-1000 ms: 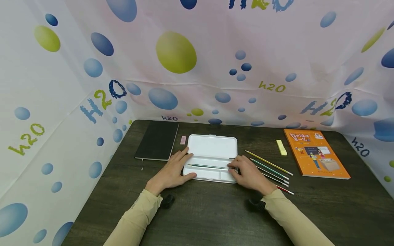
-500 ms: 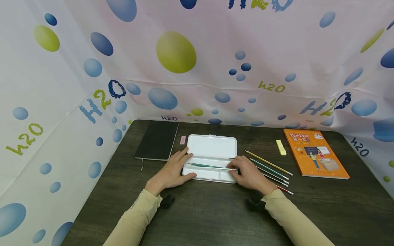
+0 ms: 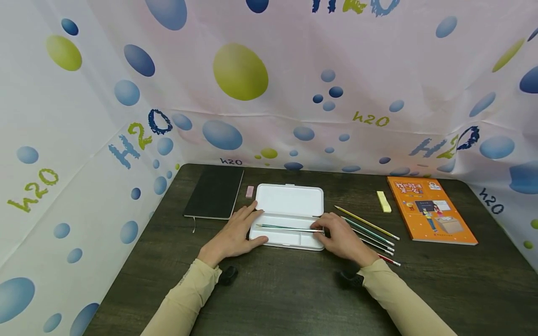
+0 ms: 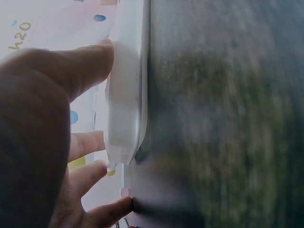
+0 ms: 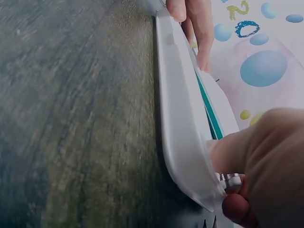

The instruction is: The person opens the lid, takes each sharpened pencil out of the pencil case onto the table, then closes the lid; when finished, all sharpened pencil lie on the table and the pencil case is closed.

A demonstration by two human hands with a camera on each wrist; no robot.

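Note:
A white pencil case (image 3: 290,200) lies with its lid laid back on the dark table. My left hand (image 3: 235,233) rests on its left end, fingers spread, thumb at the front edge. In the left wrist view, the thumb (image 4: 92,61) touches the case's upper edge. A green pencil (image 3: 286,227) lies lengthwise over the tray, its point towards my left hand. My right hand (image 3: 338,235) pinches the pencil at its silver end, over the case's right end. In the right wrist view, the right thumb (image 5: 230,152) is at the case's rim, with the silver pencil end (image 5: 231,181) beside it.
Several pencils (image 3: 371,224) lie fanned out to the right, partly under my right hand. Beyond them are a yellow block (image 3: 384,201) and an orange book (image 3: 432,212). A black notebook (image 3: 215,192) and a small pink block (image 3: 250,192) lie at the back left.
The green pencil's silver end has come into view beside my right fingertips. The pencil has shifted slightly in the case, and my left hand has stayed where it was.

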